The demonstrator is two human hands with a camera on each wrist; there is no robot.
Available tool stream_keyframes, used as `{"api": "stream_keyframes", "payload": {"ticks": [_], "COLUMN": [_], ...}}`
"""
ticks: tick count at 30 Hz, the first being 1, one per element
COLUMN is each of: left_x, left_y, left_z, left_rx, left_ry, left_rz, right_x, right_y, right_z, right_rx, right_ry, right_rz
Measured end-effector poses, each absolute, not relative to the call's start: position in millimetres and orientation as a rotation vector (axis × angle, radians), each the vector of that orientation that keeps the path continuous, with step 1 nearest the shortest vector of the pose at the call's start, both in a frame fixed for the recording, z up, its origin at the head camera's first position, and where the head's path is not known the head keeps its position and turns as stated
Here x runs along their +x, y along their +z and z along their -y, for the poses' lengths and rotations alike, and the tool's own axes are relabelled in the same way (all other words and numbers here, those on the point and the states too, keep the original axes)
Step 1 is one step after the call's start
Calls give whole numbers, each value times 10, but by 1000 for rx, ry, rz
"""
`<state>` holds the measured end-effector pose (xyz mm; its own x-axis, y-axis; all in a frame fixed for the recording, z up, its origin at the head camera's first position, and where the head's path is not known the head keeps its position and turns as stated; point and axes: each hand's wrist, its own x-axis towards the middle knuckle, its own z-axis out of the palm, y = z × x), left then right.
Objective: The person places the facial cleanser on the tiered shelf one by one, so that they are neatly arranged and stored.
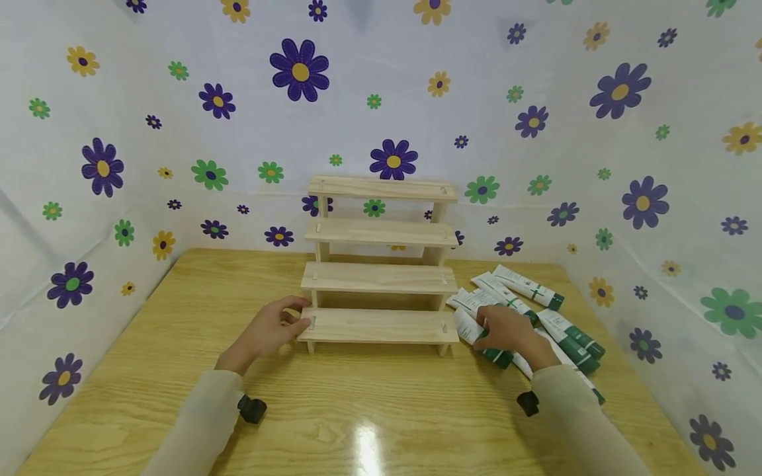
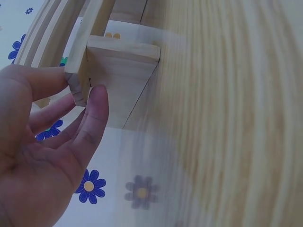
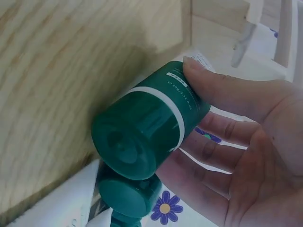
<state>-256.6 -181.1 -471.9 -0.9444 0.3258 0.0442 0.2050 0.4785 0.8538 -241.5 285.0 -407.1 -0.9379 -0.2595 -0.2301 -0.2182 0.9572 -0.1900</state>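
Note:
A wooden four-step rack (image 1: 378, 325) stands on the table. My left hand (image 1: 269, 332) pinches the left end of its lowest step. In the left wrist view the thumb lies on one face of that plank end (image 2: 78, 82), the fingers at the other. To the right of the rack, my right hand (image 1: 510, 330) grips a white tube with a green cap (image 1: 467, 325). The right wrist view shows the thumb on one side of the tube (image 3: 156, 111) and the fingers around the other. Its white end is mostly hidden by the hand.
Several more white tubes (image 1: 526, 285) with green caps lie in a loose pile around and behind my right hand. The wood-grain table (image 1: 381, 403) ends at a white flowered cloth (image 1: 381, 125) at the back and sides.

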Motion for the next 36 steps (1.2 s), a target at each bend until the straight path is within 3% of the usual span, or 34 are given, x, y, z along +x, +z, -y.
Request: {"api": "stream_keyframes", "payload": {"ticks": [19,36], "left_x": [-2533,-2506], "left_y": [-4762,-4720], "left_z": [1805,1783], "left_rx": [429,367], "left_ry": [1560,1572], "left_rz": [-2566,-2562], "right_x": [-2514,-2618], "right_y": [-3554,-3205], "right_z": [-3205,-3040], "right_rx": [-199,-135], "right_ry": [-493,-690], "right_rz": [-2983,-3137]}}
